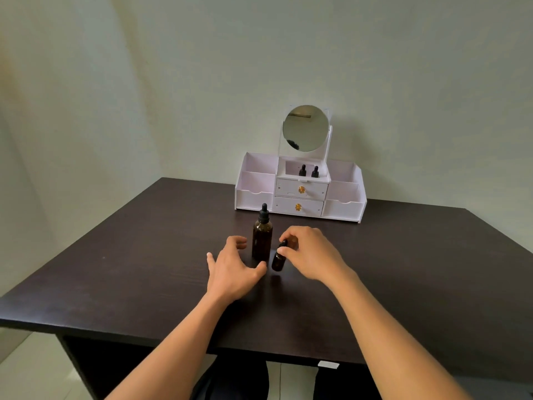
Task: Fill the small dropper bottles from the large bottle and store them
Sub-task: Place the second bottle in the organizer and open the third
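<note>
Right hand (311, 252) pinches the cap of a small dropper bottle (277, 261) near the middle of the dark table (115, 269).

The small bottle's long axis is near upright, its cap tipped slightly right. The large bottle (262, 241) stands upright just to its left. The left hand (230, 269) is spread loosely beside the large bottle and holds nothing. Behind them, a white organizer (253, 197) with a round mirror (306, 128) holds two more dropper bottles (302, 170) in its top middle compartment.

Bare forearms (178, 342) lead to the left hand (230, 272) and right hand (313, 255); dark trousers (230, 382) below.
</note>
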`<state>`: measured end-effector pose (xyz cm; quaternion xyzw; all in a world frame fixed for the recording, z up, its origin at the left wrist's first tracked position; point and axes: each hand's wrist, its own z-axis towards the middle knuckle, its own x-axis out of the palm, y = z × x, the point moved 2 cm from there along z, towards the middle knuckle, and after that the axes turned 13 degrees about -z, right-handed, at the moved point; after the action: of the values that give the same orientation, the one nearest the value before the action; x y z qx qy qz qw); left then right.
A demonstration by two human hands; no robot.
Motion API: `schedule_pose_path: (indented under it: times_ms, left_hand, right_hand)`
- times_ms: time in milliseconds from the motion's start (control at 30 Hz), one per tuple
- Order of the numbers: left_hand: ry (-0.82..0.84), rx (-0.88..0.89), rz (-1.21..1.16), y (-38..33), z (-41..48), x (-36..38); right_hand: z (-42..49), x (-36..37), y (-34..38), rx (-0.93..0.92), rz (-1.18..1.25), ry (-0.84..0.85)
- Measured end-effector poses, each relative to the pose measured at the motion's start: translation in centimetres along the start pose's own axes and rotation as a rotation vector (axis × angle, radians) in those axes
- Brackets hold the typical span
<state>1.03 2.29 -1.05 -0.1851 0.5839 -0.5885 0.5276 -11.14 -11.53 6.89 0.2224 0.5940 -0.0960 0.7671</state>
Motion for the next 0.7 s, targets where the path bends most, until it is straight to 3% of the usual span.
schedule_pose_path:
  times_ms: [167,700]
  left_hand:
    - [0.056,0.052,0.168,-0.2,-0.6,-0.1]
    - [0.097,0.069,0.206,0.6,-0.2,-0.1]
  right_hand:
    - [0.9,1.3,3.5,-0.039,-0.027,0.038]
    - [1.0,1.6,5.5,-0.082,0.002,0.033]
